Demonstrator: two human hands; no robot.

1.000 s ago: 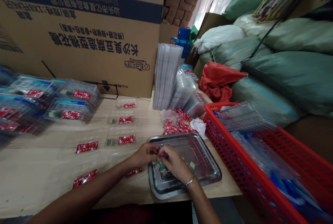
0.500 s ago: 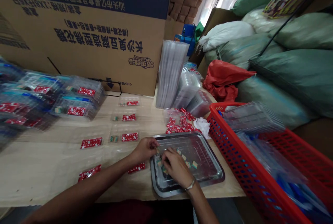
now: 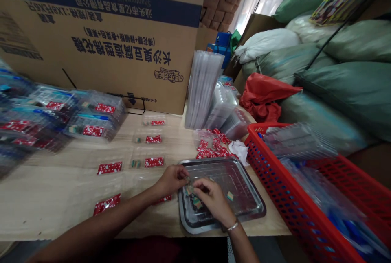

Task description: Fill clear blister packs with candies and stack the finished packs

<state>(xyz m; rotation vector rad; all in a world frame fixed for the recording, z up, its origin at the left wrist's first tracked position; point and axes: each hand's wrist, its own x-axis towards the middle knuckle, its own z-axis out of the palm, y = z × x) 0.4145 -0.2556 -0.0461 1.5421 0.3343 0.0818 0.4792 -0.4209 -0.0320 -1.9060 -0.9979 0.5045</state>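
Note:
A metal tray (image 3: 249,181) lies near the table's front edge, with small cream-and-green pieces (image 3: 198,204) in it. Over its left side my left hand (image 3: 174,179) is closed, thumb and fingertips pinched together; what they hold is too small to make out. Close beside it, my right hand (image 3: 214,200) is closed too, its fingertips pinched low over the pieces and their contents hidden. One lone piece (image 3: 230,196) lies to the right of that hand. Left of the tray, clear plastic trays hold red printed packets (image 3: 154,161), some with small green pieces beside them.
Blurred stacks of filled clear packs (image 3: 93,126) stand at the left. A large cardboard box (image 3: 122,51) rises behind. Tall stacked clear trays (image 3: 203,88) and loose red packets (image 3: 215,147) sit beyond the metal tray. At right is a red basket (image 3: 275,187), with sacks (image 3: 345,92) behind.
My right hand has shifted slightly right, its fingertips lifting a little. Pieces that lay spread across the tray are now mostly gathered or hidden near my hands. The view has shifted slightly.

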